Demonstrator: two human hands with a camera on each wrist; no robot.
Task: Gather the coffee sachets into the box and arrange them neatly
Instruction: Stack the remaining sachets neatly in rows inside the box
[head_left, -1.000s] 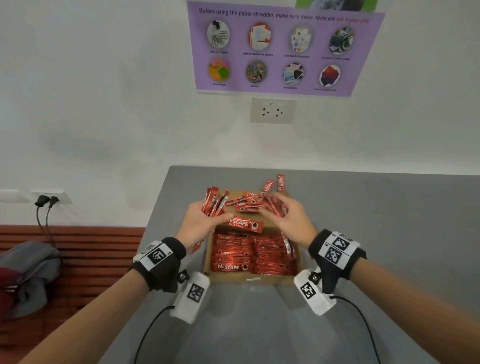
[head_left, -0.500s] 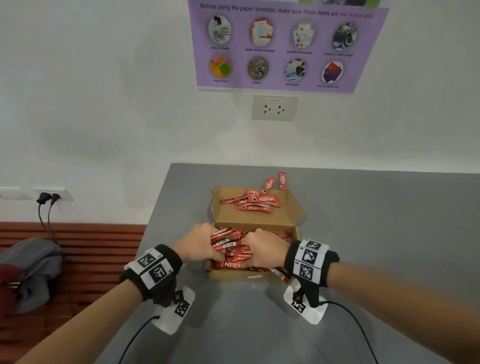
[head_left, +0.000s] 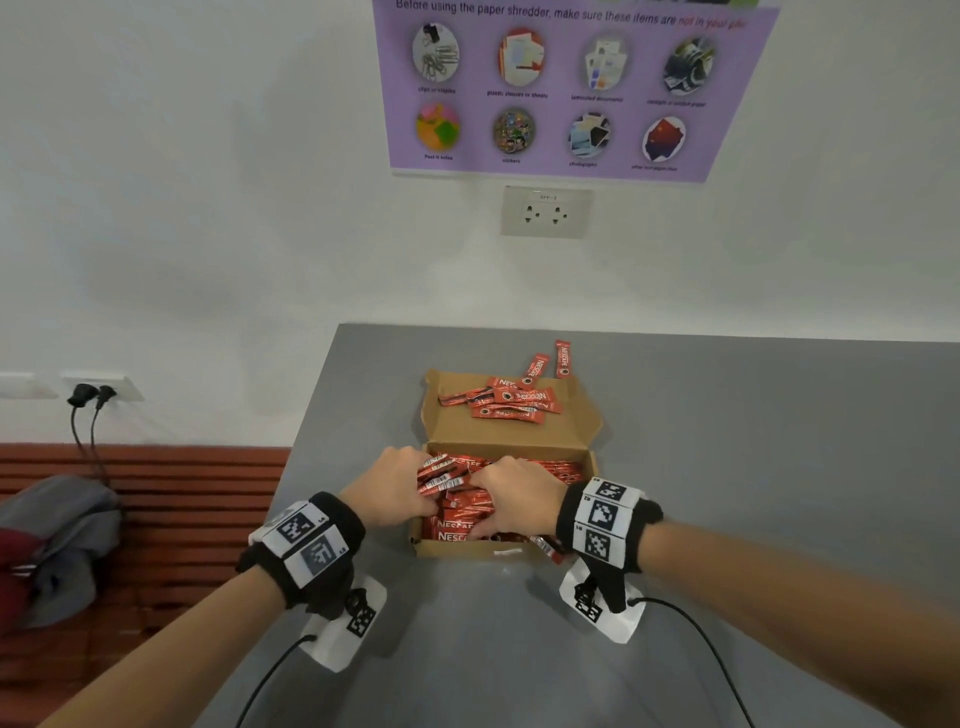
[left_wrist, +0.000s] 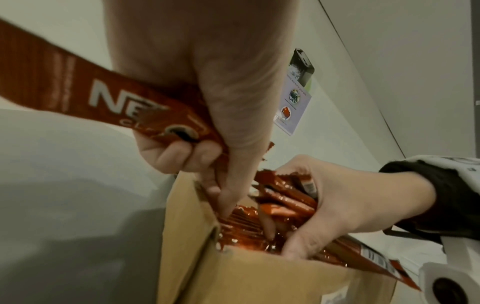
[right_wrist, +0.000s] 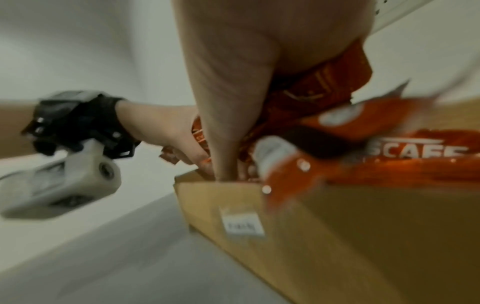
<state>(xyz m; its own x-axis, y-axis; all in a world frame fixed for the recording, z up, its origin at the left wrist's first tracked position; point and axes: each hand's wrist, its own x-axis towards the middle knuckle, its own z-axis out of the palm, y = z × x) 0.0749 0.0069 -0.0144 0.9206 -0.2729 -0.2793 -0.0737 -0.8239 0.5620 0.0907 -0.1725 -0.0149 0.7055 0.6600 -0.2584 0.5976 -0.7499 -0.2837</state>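
1. The left hand (head_left: 390, 487) curled around a bunch of slim, glossy red foil sachets (head_left: 441, 475) at the left wall of the box (head_left: 511, 437).
2. The right hand (head_left: 511, 500), just beside it, gripped another crinkled bunch over the packed rows in the brown corrugated cardboard box.
3. Beyond both hands, loose sachets (head_left: 511, 400) lay on the open flap, with two more (head_left: 550, 362) past it on the counter (head_left: 753, 441).
4. The counter was smooth and grey, against a white wall (head_left: 208, 208) with a purple poster (head_left: 561, 88).

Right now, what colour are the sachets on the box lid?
Red with white lettering: the sachets on the lid, best in the head view.
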